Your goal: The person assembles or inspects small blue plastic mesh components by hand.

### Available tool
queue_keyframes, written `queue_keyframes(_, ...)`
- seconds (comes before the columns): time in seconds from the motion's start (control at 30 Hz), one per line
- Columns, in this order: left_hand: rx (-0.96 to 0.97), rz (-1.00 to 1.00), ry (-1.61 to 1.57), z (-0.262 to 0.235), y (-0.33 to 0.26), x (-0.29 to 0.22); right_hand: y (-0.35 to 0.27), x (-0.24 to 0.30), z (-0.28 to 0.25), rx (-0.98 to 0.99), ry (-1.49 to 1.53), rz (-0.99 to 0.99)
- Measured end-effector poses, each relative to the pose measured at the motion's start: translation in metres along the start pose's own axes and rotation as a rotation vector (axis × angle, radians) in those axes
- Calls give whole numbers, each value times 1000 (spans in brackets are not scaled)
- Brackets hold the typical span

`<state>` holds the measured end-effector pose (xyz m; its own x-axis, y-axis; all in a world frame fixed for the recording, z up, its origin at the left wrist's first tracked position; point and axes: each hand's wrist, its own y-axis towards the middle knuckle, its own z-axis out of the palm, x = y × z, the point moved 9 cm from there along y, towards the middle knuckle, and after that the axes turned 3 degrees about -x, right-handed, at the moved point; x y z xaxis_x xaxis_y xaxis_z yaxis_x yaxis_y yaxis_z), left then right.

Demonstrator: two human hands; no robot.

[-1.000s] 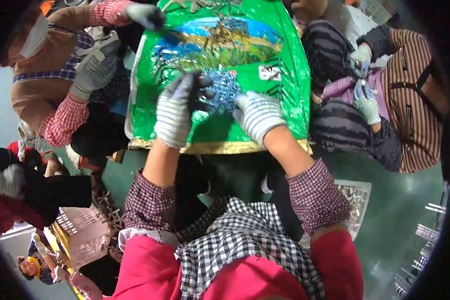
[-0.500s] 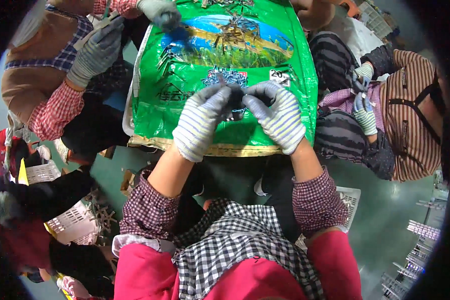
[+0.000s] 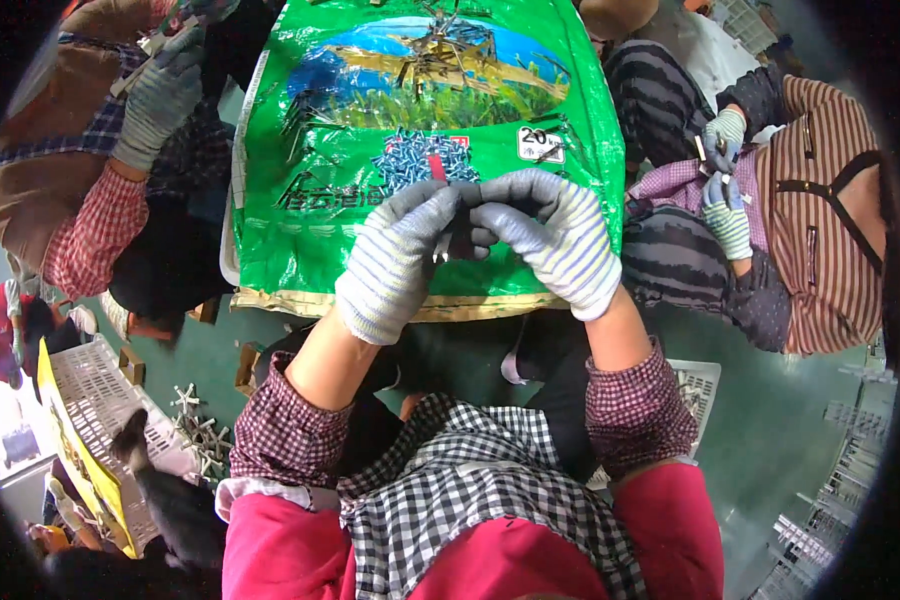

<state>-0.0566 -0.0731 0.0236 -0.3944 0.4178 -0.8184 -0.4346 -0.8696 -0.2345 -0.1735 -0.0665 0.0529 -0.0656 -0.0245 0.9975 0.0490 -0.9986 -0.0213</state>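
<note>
My left hand point(image 3: 395, 260) and my right hand point(image 3: 550, 235), both in grey striped knit gloves, meet above a green printed sack point(image 3: 310, 230) spread flat. Between the fingertips of both hands I pinch a small dark part point(image 3: 462, 222); its shape is mostly hidden by the fingers. Just beyond my hands a pile of small grey metal pieces point(image 3: 420, 160) lies on the sack, with a red piece among them. More thin metal pieces point(image 3: 450, 45) lie scattered at the far end of the sack.
A gloved person in a plaid shirt point(image 3: 120, 150) sits at the left, another in a striped top point(image 3: 820, 200) at the right handling small parts. White plastic crates point(image 3: 100, 410) and white cross-shaped pieces point(image 3: 200, 430) lie on the green floor at lower left.
My hands lifted off the pile of metal pieces and drew back toward me, coming together on a small dark part. The view has shifted closer over the sack.
</note>
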Motion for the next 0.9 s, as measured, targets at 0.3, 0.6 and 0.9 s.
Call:
queue_keyframes(0.3,14,41,104,10,0,-3,2,-10,-13,-43,239,51)
queue_keyframes(0.6,-36,-45,73,4,0,2,-2,-1,-15,-158,304,-80)
queue_keyframes(0.9,10,-105,99,6,-4,2,-5,23,-2,-74,-196,-302)
